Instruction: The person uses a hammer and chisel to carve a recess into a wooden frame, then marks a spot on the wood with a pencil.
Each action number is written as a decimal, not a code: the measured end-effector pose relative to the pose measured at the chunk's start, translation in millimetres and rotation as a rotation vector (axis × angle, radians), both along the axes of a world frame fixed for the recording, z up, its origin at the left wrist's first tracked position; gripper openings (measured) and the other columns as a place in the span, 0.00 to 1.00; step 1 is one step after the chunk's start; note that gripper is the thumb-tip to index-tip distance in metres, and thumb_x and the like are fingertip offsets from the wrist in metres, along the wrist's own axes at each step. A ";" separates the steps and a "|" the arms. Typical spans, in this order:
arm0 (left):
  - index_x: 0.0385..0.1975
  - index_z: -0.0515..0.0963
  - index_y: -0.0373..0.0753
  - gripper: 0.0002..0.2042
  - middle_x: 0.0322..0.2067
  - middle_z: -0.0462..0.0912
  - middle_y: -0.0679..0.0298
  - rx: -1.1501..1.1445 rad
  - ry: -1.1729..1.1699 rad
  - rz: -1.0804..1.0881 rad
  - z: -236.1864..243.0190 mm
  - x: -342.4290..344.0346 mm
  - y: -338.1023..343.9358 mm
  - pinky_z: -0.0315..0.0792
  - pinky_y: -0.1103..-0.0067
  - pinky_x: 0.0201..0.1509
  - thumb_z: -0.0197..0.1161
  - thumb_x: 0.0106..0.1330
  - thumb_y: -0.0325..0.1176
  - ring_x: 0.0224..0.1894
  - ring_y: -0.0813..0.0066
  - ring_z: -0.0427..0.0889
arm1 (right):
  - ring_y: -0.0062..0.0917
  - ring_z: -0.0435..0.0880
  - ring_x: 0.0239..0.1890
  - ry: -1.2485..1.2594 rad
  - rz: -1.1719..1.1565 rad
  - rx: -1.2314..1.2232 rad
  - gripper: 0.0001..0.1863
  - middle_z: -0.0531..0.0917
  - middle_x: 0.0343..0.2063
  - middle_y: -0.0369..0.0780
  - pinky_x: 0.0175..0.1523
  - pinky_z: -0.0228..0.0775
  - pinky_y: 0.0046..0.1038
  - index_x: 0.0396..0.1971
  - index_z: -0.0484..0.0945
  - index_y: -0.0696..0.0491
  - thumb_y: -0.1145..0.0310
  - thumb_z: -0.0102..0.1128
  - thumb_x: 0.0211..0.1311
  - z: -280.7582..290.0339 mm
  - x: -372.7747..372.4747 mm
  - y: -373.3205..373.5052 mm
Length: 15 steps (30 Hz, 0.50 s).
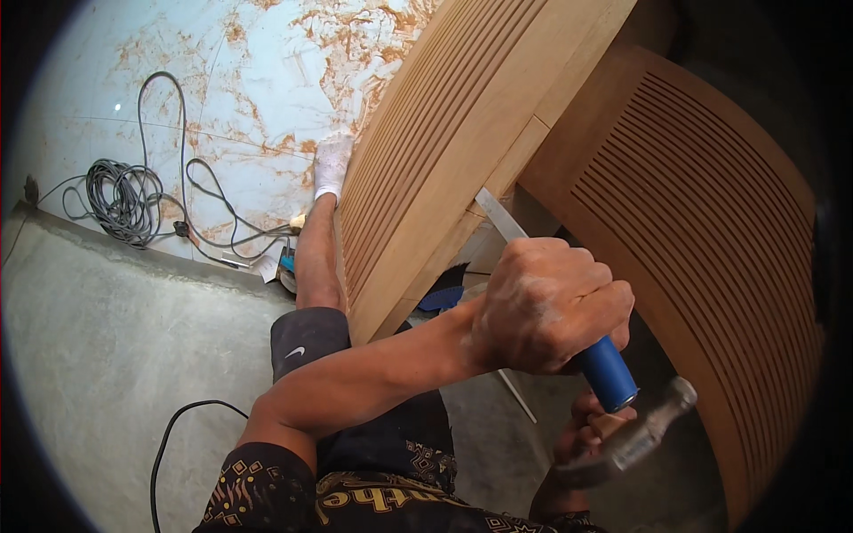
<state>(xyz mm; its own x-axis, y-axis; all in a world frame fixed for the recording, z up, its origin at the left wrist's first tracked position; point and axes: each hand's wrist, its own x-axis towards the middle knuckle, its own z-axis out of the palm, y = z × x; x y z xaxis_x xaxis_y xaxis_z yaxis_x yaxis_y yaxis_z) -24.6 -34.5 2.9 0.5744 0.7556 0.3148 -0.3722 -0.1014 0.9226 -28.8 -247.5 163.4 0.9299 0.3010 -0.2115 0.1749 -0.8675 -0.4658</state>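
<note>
Diagonally, your chisel points blade up-left at the wooden panel, left hand fisted around it, right hand clenching the hammer.

Shirt front: large yellow lettering ran across the dark cloth, bent by the folds and only partly in sight.
Shorts leg: one small white curved emblem stood on the dark fabric.
Hammer: its head was blurred; whether the pale patch on it bore print could not be told.
</note>
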 end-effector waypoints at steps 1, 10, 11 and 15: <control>0.17 0.73 0.40 0.10 0.13 0.67 0.66 -0.007 0.022 -0.006 -0.4 -0.5 0.3 0.62 0.75 0.15 0.71 0.48 0.23 0.12 0.71 0.69 | 0.28 0.82 0.29 0.070 -0.028 0.016 0.25 0.83 0.28 0.41 0.38 0.74 0.31 0.32 0.78 0.57 0.46 0.69 0.56 3.1 -0.2 2.7; 0.18 0.73 0.41 0.10 0.14 0.66 0.69 0.036 0.078 -0.039 9.7 -7.0 -6.0 0.61 0.74 0.17 0.71 0.50 0.31 0.14 0.72 0.70 | 0.23 0.79 0.29 0.154 0.036 0.326 0.37 0.77 0.26 0.37 0.46 0.77 0.29 0.41 0.74 0.59 0.33 0.67 0.63 -8.6 3.8 -12.5; 0.18 0.71 0.43 0.11 0.14 0.65 0.69 0.054 0.086 -0.051 15.2 -12.5 -8.3 0.61 0.74 0.18 0.69 0.52 0.34 0.15 0.72 0.70 | 0.23 0.79 0.29 0.146 0.028 0.345 0.37 0.77 0.26 0.37 0.45 0.76 0.29 0.41 0.73 0.59 0.34 0.66 0.64 -9.5 3.2 -13.1; 0.16 0.70 0.44 0.13 0.14 0.62 0.71 0.053 0.097 -0.061 20.6 -11.3 -10.0 0.60 0.75 0.19 0.67 0.53 0.39 0.15 0.75 0.69 | 0.23 0.79 0.28 0.129 -0.007 0.263 0.37 0.74 0.26 0.36 0.34 0.76 0.26 0.43 0.69 0.58 0.32 0.62 0.66 -6.3 5.3 -27.7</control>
<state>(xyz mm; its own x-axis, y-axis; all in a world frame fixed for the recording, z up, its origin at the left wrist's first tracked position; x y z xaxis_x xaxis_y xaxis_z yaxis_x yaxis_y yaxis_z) -35.9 -44.5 23.5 0.6483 0.7022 0.2943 -0.2887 -0.1310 0.9484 -23.5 -275.2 157.1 0.9025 0.3550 -0.2438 0.0938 -0.7146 -0.6932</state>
